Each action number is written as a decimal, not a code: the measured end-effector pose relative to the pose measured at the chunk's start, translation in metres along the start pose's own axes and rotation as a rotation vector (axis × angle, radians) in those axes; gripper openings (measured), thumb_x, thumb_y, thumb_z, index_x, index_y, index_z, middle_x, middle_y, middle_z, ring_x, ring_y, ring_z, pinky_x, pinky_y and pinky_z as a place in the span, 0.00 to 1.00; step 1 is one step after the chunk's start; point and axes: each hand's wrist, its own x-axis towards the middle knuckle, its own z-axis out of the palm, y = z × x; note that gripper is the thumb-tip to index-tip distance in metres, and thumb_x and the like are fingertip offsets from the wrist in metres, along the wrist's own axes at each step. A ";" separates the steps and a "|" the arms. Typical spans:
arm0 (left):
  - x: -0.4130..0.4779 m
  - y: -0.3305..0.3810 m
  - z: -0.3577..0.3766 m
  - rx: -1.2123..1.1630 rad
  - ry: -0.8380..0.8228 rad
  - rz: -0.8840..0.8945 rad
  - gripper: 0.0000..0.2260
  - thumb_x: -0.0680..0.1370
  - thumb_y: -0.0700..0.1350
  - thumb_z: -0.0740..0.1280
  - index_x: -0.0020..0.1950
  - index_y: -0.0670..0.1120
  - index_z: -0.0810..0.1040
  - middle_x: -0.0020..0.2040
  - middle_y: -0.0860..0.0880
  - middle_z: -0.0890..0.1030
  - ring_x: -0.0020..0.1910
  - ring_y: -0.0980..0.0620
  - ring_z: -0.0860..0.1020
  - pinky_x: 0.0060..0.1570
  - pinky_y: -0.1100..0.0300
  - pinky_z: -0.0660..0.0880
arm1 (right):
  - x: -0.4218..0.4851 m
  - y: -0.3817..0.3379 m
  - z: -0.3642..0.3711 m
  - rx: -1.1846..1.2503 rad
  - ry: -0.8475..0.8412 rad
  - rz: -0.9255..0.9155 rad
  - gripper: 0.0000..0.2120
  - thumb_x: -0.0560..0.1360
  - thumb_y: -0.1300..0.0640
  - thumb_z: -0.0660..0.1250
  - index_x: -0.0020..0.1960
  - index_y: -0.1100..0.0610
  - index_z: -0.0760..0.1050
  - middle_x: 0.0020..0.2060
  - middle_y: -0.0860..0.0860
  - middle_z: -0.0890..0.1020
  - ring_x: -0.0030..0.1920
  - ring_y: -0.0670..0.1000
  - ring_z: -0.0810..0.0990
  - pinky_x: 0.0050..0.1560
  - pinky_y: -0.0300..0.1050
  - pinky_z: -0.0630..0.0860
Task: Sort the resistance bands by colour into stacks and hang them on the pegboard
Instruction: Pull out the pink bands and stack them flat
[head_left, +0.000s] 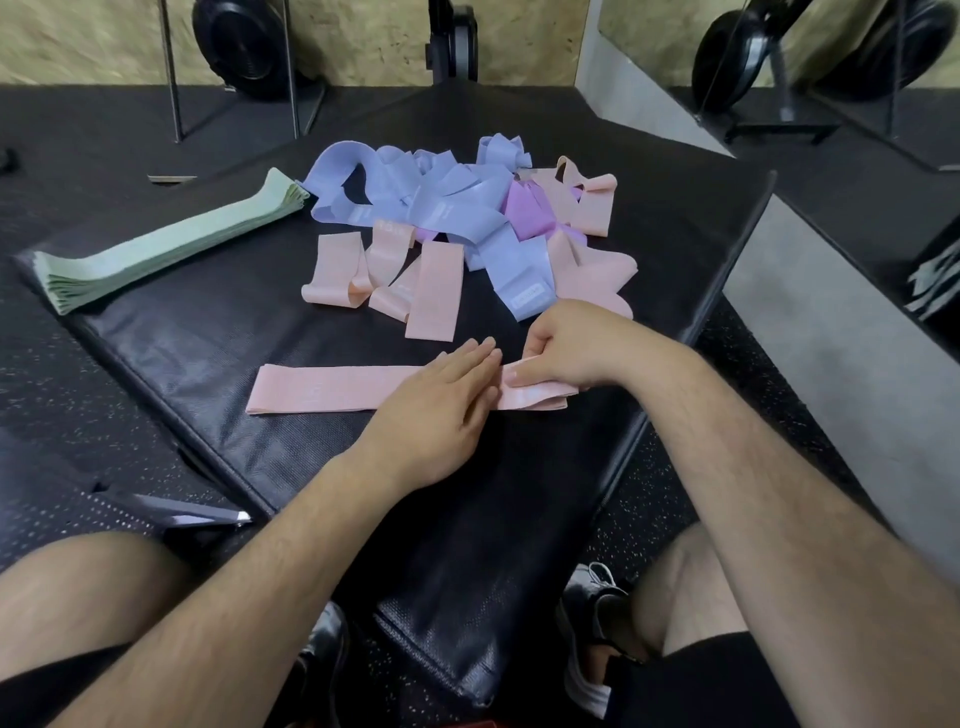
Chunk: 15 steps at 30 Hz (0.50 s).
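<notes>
A flat stack of pink bands (332, 388) lies across the black mat (218, 332) in front of me. My left hand (441, 410) rests on it with straight fingers, pressing it down. My right hand (561, 348) grips the stack's right end, fingers curled round the pink band. Behind them sits a mixed pile: loose pink bands (434, 291), blue bands (447, 202) and a purple band (527, 213). A neat stack of green bands (166, 244) lies at the mat's left edge.
The mat lies on speckled black gym flooring (67, 395). A dark tool-like object (208, 514) lies by my left knee. Weight plates on racks (244, 47) stand at the back, and a grey ledge (831, 332) runs along the right.
</notes>
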 end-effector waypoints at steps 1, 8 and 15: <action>0.000 0.001 0.000 0.010 -0.004 -0.003 0.22 0.86 0.50 0.52 0.80 0.48 0.60 0.81 0.54 0.56 0.80 0.57 0.52 0.76 0.65 0.44 | -0.001 0.002 -0.001 0.012 -0.001 0.002 0.11 0.71 0.45 0.76 0.39 0.51 0.80 0.27 0.46 0.80 0.24 0.43 0.76 0.27 0.35 0.70; -0.001 0.010 0.000 0.020 0.026 -0.050 0.22 0.85 0.51 0.54 0.79 0.47 0.63 0.80 0.53 0.60 0.79 0.56 0.55 0.77 0.62 0.48 | -0.014 0.025 -0.008 0.192 0.010 0.038 0.13 0.72 0.59 0.75 0.54 0.53 0.76 0.37 0.55 0.86 0.32 0.48 0.82 0.33 0.44 0.79; 0.008 0.025 0.002 0.007 0.103 -0.011 0.20 0.83 0.45 0.59 0.76 0.45 0.69 0.77 0.50 0.67 0.77 0.51 0.62 0.77 0.55 0.59 | -0.020 0.031 0.001 0.165 0.057 -0.025 0.08 0.72 0.60 0.73 0.46 0.49 0.78 0.32 0.48 0.84 0.32 0.45 0.80 0.37 0.46 0.78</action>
